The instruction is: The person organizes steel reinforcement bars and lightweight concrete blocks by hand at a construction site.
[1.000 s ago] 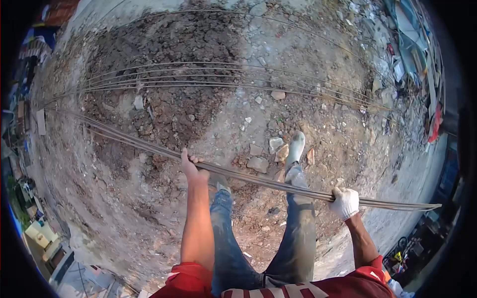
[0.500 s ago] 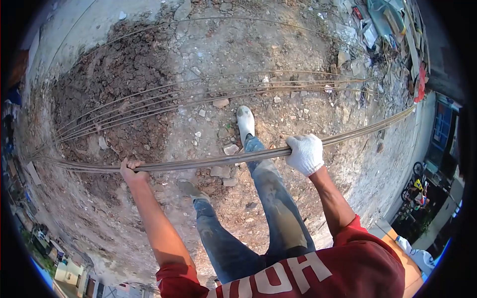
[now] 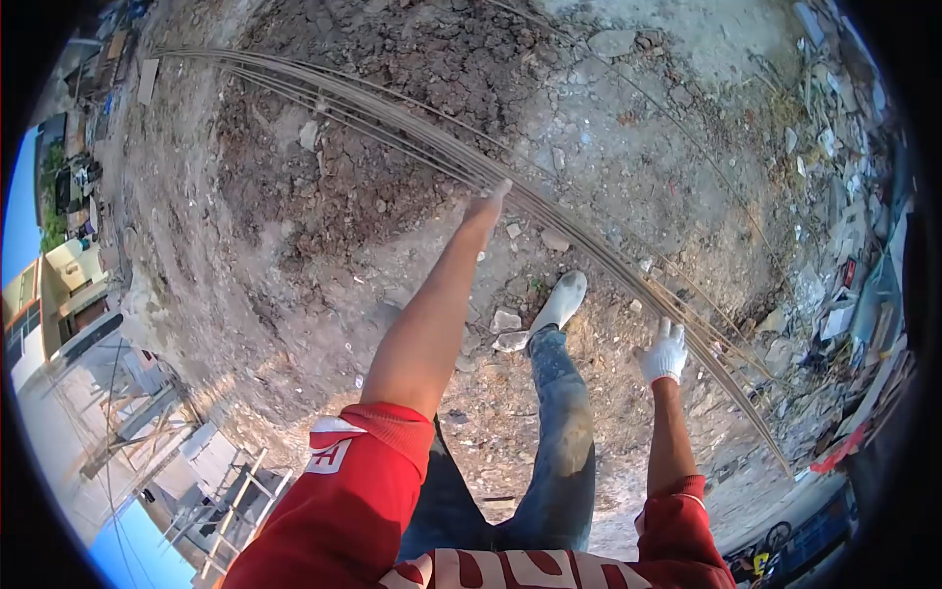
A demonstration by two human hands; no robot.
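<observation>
A long bundle of thin steel rods [image 3: 569,224] lies slantwise over the dirt, from the upper left to the lower right. My left hand [image 3: 485,209] is bare and reaches to the near edge of the bundle. Its visible fingers point forward, and some are hidden by the angle. Farther right, my right hand [image 3: 665,354] wears a white knit glove. Its fingers are spread and stretched out beside the rods, with nothing held in them.
Dark clods of soil [image 3: 392,44] lie beyond the rods. Stones [image 3: 506,322] are scattered near my white boot [image 3: 562,299]. Rubble and scrap [image 3: 839,319] line the right side. A wooden ladder-like frame [image 3: 234,515] stands at the lower left.
The rods that both hands held up now lie beside the others on the ground. My hands have let go and reach farther forward. The view has turned.
</observation>
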